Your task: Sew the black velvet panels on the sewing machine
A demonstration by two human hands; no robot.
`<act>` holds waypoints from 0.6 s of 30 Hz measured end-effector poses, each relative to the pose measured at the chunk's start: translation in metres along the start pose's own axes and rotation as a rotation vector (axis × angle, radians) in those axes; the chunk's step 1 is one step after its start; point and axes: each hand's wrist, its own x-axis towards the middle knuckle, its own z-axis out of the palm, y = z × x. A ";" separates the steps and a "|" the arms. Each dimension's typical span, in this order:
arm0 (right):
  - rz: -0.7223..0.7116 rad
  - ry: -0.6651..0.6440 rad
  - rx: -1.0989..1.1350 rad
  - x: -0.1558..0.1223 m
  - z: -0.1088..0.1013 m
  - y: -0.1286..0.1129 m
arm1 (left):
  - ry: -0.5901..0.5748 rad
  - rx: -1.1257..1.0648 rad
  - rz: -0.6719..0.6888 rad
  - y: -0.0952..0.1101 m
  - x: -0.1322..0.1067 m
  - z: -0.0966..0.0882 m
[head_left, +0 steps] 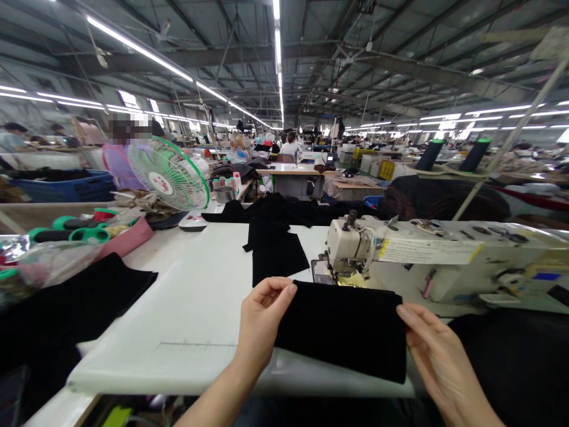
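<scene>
A black fabric piece (342, 332) is stretched between my two hands, above the front of the white sewing table (178, 308). My left hand (267, 314) pinches its upper left corner between thumb and fingers. At the upper right corner, my right hand (429, 338) grips the edge, with some fingers behind the cloth. Just beyond the fabric's top edge is the head of a sewing machine (351, 249), its needle area partly hidden. More black cut fabric (278, 255) lies on the table behind my left hand.
A green-rimmed fan (169, 175) stands at the back left. Thread cones (71, 234) and a pink cloth (127, 243) lie on the left side table. Black cloth hangs at the left (89, 296) and lies at the right (511, 356). A person in purple (120, 163) is beyond the fan.
</scene>
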 end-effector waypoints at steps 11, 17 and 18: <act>-0.072 0.005 -0.041 -0.001 0.004 -0.003 | 0.011 -0.037 0.010 -0.005 0.008 -0.003; -0.152 -0.083 -0.039 -0.003 0.009 -0.011 | 0.049 0.004 -0.050 -0.007 0.018 -0.008; -0.151 -0.090 -0.024 -0.003 0.010 -0.012 | 0.046 0.015 -0.063 -0.005 0.019 -0.008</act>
